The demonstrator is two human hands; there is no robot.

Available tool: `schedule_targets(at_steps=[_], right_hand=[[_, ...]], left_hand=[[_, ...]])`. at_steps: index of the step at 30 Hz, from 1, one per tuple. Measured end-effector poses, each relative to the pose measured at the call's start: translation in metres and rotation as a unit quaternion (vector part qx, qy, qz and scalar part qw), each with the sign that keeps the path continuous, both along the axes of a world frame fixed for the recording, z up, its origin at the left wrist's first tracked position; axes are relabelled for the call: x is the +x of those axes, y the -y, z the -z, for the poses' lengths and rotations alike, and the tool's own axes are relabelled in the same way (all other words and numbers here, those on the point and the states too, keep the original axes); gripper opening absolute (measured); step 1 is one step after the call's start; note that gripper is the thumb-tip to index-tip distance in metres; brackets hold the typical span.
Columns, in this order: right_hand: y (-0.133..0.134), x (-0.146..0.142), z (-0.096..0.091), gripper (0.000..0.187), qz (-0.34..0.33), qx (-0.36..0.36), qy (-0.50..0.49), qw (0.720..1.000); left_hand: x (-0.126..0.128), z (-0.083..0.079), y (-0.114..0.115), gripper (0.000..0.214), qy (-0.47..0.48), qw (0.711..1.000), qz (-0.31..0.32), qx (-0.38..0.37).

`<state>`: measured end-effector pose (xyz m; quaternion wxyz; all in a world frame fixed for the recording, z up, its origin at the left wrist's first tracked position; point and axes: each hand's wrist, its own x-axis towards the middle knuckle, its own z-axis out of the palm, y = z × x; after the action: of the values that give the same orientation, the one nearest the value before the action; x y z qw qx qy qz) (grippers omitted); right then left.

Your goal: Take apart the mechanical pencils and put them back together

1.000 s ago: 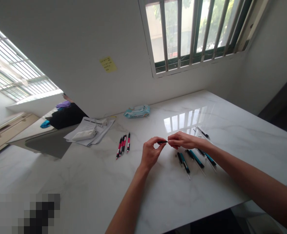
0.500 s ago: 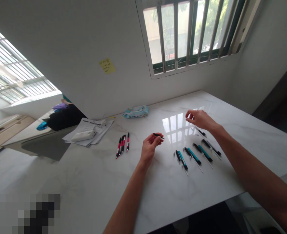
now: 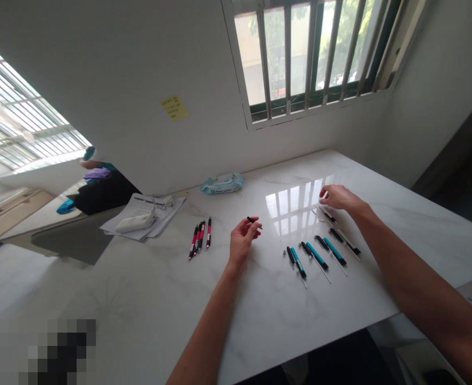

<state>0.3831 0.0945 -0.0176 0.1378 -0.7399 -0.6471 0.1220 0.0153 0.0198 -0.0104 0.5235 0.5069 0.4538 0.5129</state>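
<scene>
Flanking the left hand lie red pens and teal pens.

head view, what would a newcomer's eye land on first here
Two hands over the white table: the left hand pinches a small black pen part, and the right hand is down at loose parts farther right. Near the right arm lies a row of teal pens, and left of the left hand a bunch of red pens. Above, a barred window throws a bright reflection on the tabletop.
</scene>
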Motion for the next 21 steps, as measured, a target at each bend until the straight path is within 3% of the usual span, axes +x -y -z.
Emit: schedule_targets(at_steps=[5, 10, 13, 15, 17, 21], right_hand=[[0.000, -0.001, 0.003, 0.032, -0.009, -0.073, -0.019, 0.997], [0.005, -0.003, -0.010, 0.031, 0.016, -0.038, -0.018, 0.999], [0.013, -0.016, -0.032, 0.030, -0.028, 0.017, -0.114, 0.993], [0.021, -0.034, -0.044, 0.032, -0.121, 0.059, -0.242, 0.961], [0.030, -0.060, -0.051, 0.035, -0.214, 0.061, -0.359, 0.906], [0.047, -0.112, -0.044, 0.037, -0.299, 0.024, -0.459, 0.836]], left_hand=[[0.001, 0.001, 0.000, 0.041, -0.016, 1.000, 0.000, 0.012], [0.003, 0.002, 0.000, 0.036, -0.058, 0.997, -0.009, 0.055], [0.004, 0.002, 0.001, 0.035, -0.070, 0.995, 0.008, 0.065], [0.005, 0.001, 0.003, 0.036, -0.078, 0.995, 0.020, 0.064], [0.007, 0.001, 0.005, 0.037, -0.090, 0.994, 0.032, 0.062], [0.010, 0.001, 0.009, 0.037, -0.099, 0.991, 0.071, 0.057]])
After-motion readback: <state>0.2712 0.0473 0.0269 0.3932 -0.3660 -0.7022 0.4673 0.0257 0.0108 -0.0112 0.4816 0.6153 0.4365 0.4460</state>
